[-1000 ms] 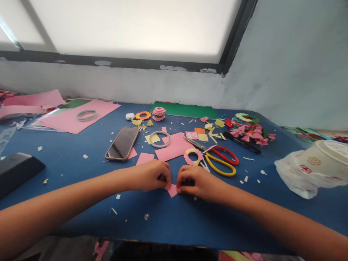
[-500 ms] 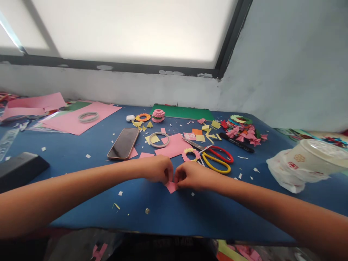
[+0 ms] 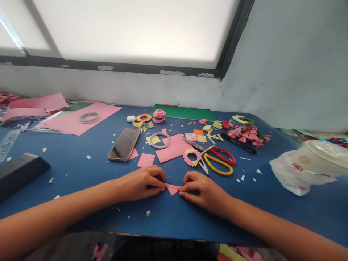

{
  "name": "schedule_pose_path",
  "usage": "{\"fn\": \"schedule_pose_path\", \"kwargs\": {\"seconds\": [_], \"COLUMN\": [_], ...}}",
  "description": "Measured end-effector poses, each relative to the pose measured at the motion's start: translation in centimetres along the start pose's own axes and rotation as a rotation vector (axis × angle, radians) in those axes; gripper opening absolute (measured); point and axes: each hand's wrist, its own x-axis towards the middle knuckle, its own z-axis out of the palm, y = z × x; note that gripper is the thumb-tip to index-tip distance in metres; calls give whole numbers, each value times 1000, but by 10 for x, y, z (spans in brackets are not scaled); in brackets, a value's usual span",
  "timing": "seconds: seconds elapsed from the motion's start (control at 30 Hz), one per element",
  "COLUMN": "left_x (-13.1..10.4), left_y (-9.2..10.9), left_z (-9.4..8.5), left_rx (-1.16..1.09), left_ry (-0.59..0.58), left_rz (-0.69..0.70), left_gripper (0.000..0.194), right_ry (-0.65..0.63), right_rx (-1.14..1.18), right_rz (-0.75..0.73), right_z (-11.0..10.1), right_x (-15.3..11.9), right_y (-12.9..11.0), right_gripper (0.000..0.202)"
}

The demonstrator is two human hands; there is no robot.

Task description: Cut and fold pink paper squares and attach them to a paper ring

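Between my hands, low over the blue table, is a small folded piece of pink paper (image 3: 173, 190) with one corner pointing toward me. My left hand (image 3: 145, 183) pinches its left end between thumb and fingertips. At its right end my right hand (image 3: 205, 192) pinches in the same way. Just beyond lie a pink paper square (image 3: 146, 160), a ring of folded pink and yellow paper (image 3: 187, 156) and scissors (image 3: 220, 167) with red and yellow handles, blades slightly apart.
A phone (image 3: 124, 144) lies beyond my left hand, near a roll of tape (image 3: 160, 140). A black marker (image 3: 239, 143) lies beside a pile of folded paper pieces (image 3: 246, 131). A bagged cup (image 3: 307, 165) stands at right, a dark block (image 3: 23, 175) at left.
Both hands have moved apart and slightly toward me, now holding the pink paper by its two ends. The pink square behind the left hand has come into fuller view.
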Motion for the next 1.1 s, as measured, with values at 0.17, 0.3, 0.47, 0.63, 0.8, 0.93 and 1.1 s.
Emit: {"fn": "schedule_pose_path", "kwargs": {"seconds": [0.17,0.3,0.47,0.63,0.8,0.93,1.1], "left_x": [-7,4,35,54,56,53,47], "left_y": [6,7,13,23,18,14,14], "left_z": [-3,-5,-14,-21,-26,-29,-34], "left_rx": [68,2,-95,-111,-293,-416,-425], "left_ry": [-3,-32,-197,-323,-420,-354,-179], "left_rz": [10,-68,-340,-551,-571,-523,-449], "left_gripper": [26,17,5,12,7,13,19], "right_ry": [-38,-50,-138,-269,-297,-236,-89], "right_rx": [-43,7,41,207,396,480,420], "right_rz": [-58,-34,107,350,399,344,282], "right_z": [-7,-9,-10,-14,-17,-19,-22], "right_x": [-6,-3,20,37,34,28,27], "right_y": [2,2,-7,-16,-12,-7,-8], "right_gripper": [21,18,9,4,13,14,20]}}
